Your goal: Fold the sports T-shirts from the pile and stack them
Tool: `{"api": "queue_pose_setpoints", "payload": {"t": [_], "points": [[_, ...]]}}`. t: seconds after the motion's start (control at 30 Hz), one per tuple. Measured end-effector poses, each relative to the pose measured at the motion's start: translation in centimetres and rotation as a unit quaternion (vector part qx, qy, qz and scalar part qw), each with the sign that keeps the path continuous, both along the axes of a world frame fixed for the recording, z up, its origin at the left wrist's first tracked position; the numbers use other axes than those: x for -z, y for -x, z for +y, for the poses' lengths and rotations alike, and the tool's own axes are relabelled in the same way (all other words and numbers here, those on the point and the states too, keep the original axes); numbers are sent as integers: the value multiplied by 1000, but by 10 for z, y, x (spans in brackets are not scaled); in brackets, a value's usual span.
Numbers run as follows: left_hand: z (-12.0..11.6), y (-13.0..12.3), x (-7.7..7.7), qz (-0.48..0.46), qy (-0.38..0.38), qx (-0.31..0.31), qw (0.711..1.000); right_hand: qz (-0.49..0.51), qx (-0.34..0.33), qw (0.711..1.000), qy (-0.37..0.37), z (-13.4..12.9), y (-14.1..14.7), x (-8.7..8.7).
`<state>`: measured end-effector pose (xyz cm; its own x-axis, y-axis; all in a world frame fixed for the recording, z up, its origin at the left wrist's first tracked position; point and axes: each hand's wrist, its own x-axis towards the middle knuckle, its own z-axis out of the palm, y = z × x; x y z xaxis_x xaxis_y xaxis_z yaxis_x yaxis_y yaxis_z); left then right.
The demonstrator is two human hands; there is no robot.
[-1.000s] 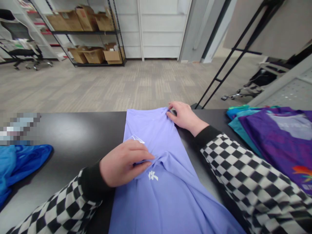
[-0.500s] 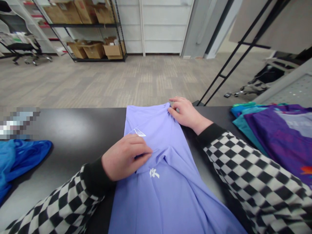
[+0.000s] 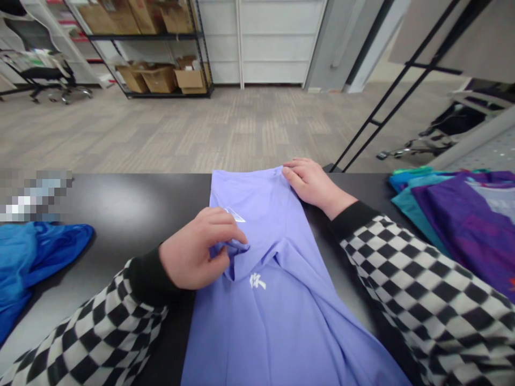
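A lavender shirt point(image 3: 273, 316) with a white printed character and a white triangular outline lies lengthwise over the black table, its upper part folded over. Along the left side of that fold, my left hand point(image 3: 197, 246) has some cloth between its thumb and curled fingers; the other fingertips are partly hidden. My right hand point(image 3: 314, 185) is at the far right corner of the shirt, by the table's far edge, its thumb and fingers closed on the cloth there. Creases run from the middle of the shirt toward the lower right.
Blue cloth point(image 3: 40, 262) lies on the left of the black table point(image 3: 132, 203), with a blurred-out item behind it. Purple and teal folded garments point(image 3: 462, 209) are stacked at right. Beyond stand a shelf with cardboard boxes point(image 3: 159, 78), office chairs and a black metal frame point(image 3: 374, 122).
My left hand has shifted slightly left and its thumb and index finger have parted, lifting the fold's edge. My right thumb and fingers have drawn together at the corner. The view has tilted slightly.
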<state>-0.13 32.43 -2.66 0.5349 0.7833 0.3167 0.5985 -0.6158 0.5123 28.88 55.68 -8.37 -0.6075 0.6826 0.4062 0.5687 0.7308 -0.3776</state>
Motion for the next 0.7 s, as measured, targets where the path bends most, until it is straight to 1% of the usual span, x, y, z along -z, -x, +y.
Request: {"api": "queue_pose_setpoints", "payload": {"t": [0.1,0.2,0.3,0.43,0.6,0.63,0.7], "points": [[0,-1,2,43,5,-2,999,-6,-10,1000,-1,0,-1,1],[2,-4,7,57,5,3,998,-7,-20,1000,-1,0,-1,2],[4,-5,9,38,-11,7,999,0,-23,1000,-3,-1,0,2],[6,-3,8,15,-42,-22,999,8,-29,1000,-9,-3,1,0],[5,-1,10,16,-40,-57,997,3,-29,1000,1,-2,1,1],[4,-1,9,16,-41,-60,997,2,-28,1000,2,-2,1,1],[2,-1,8,15,-40,-47,998,0,-26,1000,2,-2,1,1]]}}
